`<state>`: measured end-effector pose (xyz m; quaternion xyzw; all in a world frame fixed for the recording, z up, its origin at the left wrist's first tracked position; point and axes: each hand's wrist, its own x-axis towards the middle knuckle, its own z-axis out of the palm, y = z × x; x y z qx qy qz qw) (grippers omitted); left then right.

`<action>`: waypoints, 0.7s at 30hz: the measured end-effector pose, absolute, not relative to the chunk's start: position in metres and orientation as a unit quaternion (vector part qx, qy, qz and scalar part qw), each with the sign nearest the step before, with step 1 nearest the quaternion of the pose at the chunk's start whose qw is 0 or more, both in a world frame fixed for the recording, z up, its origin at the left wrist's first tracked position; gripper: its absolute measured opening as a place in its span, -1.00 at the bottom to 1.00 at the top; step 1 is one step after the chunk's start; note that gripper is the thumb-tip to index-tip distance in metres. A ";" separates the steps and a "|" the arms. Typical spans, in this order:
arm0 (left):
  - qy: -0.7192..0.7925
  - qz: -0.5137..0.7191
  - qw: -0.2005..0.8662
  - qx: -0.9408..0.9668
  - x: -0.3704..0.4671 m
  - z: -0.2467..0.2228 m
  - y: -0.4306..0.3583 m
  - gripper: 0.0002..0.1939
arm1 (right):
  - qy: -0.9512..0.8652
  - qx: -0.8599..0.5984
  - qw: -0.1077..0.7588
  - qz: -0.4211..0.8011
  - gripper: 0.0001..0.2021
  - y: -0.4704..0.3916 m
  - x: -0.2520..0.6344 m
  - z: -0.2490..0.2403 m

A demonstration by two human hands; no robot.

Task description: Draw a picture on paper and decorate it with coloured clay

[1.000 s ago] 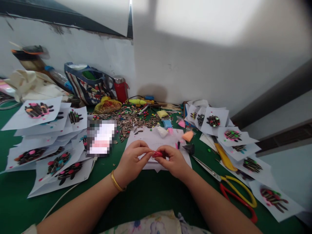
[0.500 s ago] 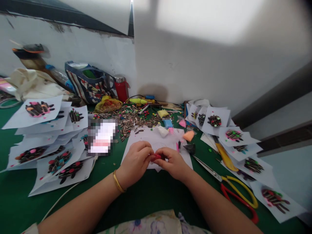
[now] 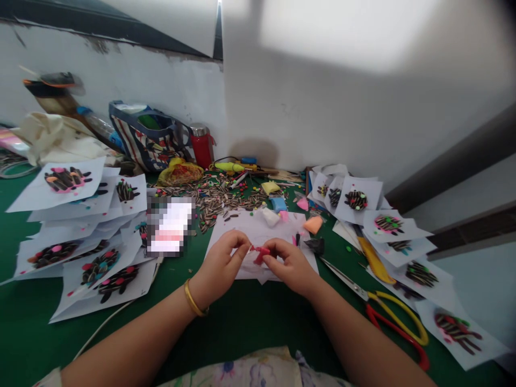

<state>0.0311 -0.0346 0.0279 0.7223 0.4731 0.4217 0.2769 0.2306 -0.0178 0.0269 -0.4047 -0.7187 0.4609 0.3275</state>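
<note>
Between my hands, over a white sheet of paper [image 3: 217,236] with faint pencil lines, is a piece of red modelling clay [image 3: 262,255]. My right hand [image 3: 289,267] pinches its larger lump between thumb and fingers. A thin red strand runs from that lump to the fingertips of my left hand [image 3: 224,264], which are pinched on its end. A gold bangle circles my left wrist. Past my hands, white clay [image 3: 270,216], blue clay [image 3: 278,204] and orange clay [image 3: 313,224] lie around the sheet's far and right edges.
Sunflower seeds [image 3: 226,199] spread across the back of the green table. Large scissors [image 3: 368,295] lie open at the right. Sheets with seed pictures pile up at left [image 3: 80,231] and right [image 3: 397,247]. A blurred phone [image 3: 171,226] and red flask [image 3: 201,148] stand leftward.
My hands have moved slightly apart. The red clay, mostly hidden between the fingers before, now shows as a lump with a thin strand stretched toward my left fingertips.
</note>
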 end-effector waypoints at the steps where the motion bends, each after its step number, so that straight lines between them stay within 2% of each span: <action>1: 0.481 0.424 0.289 0.711 0.031 0.027 -0.034 -0.86 | -0.713 -0.406 0.334 0.464 -0.91 -0.018 0.231 0.026; 5: 0.491 0.423 0.330 0.686 0.031 0.027 -0.033 -0.86 | -0.704 -0.399 0.348 0.473 -0.86 -0.017 0.233 0.023; 12: 0.485 0.412 0.373 0.675 0.038 0.026 -0.037 -0.85 | -0.712 -0.392 0.315 0.491 -0.81 -0.020 0.228 0.028; 16: 0.482 0.415 0.366 0.680 0.040 0.027 -0.040 -0.84 | -0.683 -0.393 0.316 0.528 -0.80 -0.021 0.226 0.027; 21: 0.511 0.439 0.327 0.663 0.037 0.025 -0.037 -0.85 | -0.655 -0.389 0.357 0.540 -0.79 -0.017 0.229 0.025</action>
